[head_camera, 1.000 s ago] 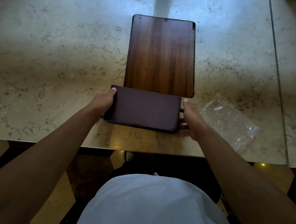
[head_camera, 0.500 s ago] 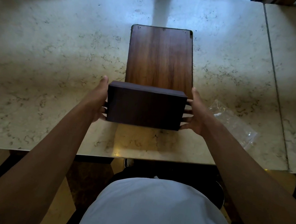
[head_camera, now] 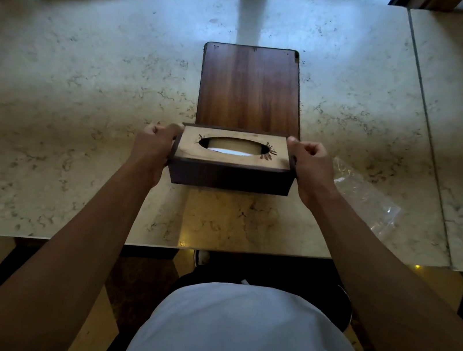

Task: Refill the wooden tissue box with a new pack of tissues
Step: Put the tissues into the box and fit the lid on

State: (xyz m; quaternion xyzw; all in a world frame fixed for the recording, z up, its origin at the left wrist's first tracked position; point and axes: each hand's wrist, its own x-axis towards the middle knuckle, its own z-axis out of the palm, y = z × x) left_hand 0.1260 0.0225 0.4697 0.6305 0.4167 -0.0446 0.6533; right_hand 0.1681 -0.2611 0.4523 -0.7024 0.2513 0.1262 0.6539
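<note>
The wooden tissue box [head_camera: 231, 160] sits near the front edge of the marble tabletop [head_camera: 86, 91] with its oval opening facing up and something white showing inside the opening; the left hand [head_camera: 155, 140] grips its left end with curled fingers, and the right hand [head_camera: 309, 165] grips its right end the same way. Just behind the box a flat wooden panel [head_camera: 250, 87] lies on the tabletop; a crumpled clear plastic wrapper [head_camera: 369, 197] lies to the right, beside the right wrist.
</note>
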